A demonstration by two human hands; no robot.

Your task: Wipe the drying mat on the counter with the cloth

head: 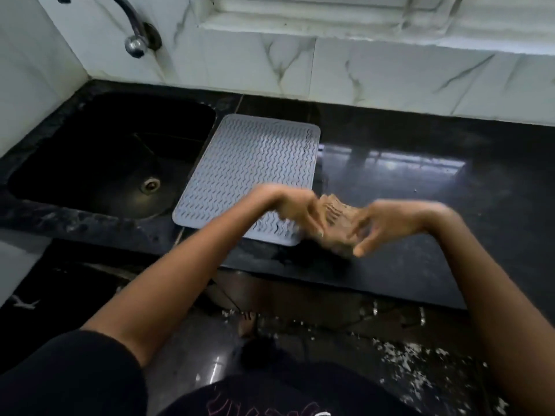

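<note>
Meeting over the mat's [249, 172] near right corner, left hand [295, 210] and right hand [380, 226], wrists bent, fingers gripping bunched cloth [333, 216] between them, mat flat on worktop [420, 187] beside sink [105, 151].

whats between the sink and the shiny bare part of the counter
In the head view, the grey drying mat lies flat between the sink and the bare counter, its left edge right beside the sink's rim.

A black sink [90, 163] with a metal drain [150, 185] sits below a chrome tap [135, 40] on the marble-tiled wall [375, 73].
</note>
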